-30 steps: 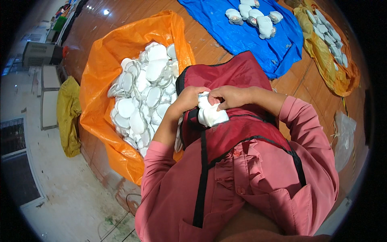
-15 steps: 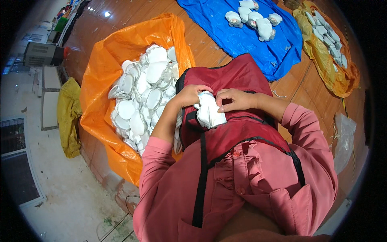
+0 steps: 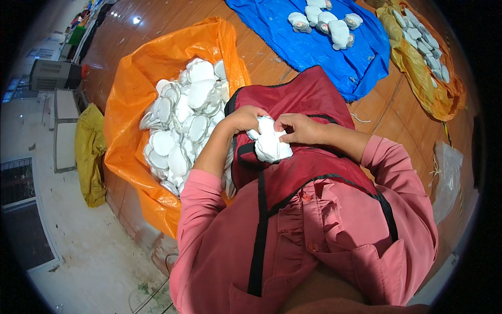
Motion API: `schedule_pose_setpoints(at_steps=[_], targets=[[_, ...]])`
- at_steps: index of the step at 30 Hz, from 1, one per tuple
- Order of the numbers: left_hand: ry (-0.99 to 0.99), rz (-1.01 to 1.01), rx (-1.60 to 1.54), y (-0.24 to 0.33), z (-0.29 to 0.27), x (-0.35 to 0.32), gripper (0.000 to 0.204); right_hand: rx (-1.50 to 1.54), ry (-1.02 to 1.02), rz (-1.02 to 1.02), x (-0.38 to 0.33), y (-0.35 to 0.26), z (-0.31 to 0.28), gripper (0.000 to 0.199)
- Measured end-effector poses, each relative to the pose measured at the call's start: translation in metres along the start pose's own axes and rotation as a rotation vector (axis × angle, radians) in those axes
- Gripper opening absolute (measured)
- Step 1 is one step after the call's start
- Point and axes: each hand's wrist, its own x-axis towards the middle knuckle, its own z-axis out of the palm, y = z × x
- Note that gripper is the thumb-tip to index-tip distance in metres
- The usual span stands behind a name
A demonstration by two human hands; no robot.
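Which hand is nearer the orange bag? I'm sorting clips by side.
Left. The left hand sits just beside the orange bag, holding the white piece; the right hand is farther off, across that piece.

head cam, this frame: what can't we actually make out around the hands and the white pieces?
- Head view: white piece, exact shape unclear; left hand and right hand cover its top, so neither grip can be read in detail.
- Lower layers in the orange bag: buried under the top white pieces.
- Pieces on the blue sheet and in the yellow bag: too small, bent by the fisheye rim.
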Motion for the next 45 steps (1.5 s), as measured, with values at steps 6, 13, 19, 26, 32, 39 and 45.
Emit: schedule_pose_setpoints(at_steps=[6, 13, 19, 26, 32, 39, 45], targets=[[-0.107, -0.004, -0.102, -0.005, -0.004, 0.007, 0.057, 0.019, -0.083, 0.039, 0.001, 0.001, -0.001, 0.023], [-0.296, -0.054, -0.367, 0.005, -0.006, -0.007, 0.067, 0.094, -0.102, -0.047, -0.013, 0.015, -0.003, 0.019], [-0.246, 0.137, -0.046, -0.002, -0.005, -0.021, 0.062, 0.269, -0.034, -0.084, -0.017, 0.025, 0.007, 0.016], [-0.057, 0.209, 0.174, 0.002, 0.015, -0.048, 0.058, 0.446, -0.065, 0.0, -0.022, 0.042, 0.016, 0.018], [0.059, 0.284, 0.005, 0.002, 0.038, -0.064, 0.046, 0.62, -0.146, 0.111, -0.025, 0.04, 0.009, 0.015], [0.393, 0.241, 0.072, 0.001, 0.049, -0.065, 0.032, 0.503, -0.109, 0.215, -0.009, 0.027, 0.006, 0.022], [0.711, 0.323, 0.145, 0.007, 0.035, -0.07, 0.027, 0.587, -0.092, 0.104, 0.03, 0.008, 0.003, 0.027]])
